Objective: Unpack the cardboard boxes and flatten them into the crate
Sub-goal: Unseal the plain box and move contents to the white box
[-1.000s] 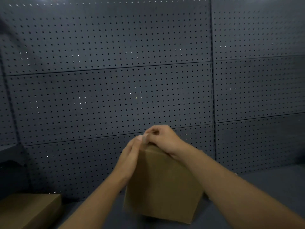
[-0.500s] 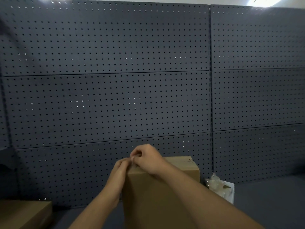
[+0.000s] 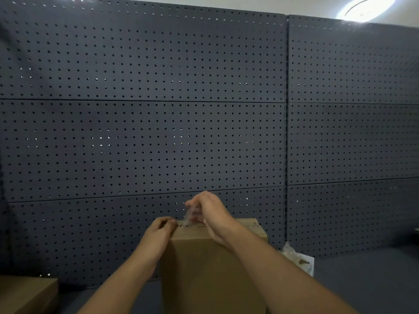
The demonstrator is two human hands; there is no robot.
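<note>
Head view: plain brown cardboard box (image 3: 210, 268) upright at near centre on the dark matte surface (image 3: 367, 279). Left hand (image 3: 158, 234) curled over the box's top left edge, gripping it. Right hand (image 3: 208, 211) above the top, pinching a strip of clear tape (image 3: 188, 215). Second cardboard box (image 3: 25, 293) at near left. Crinkled clear plastic bag (image 3: 299, 260) just right. Perforated grey pegboard (image 3: 145, 137) behind.
</note>
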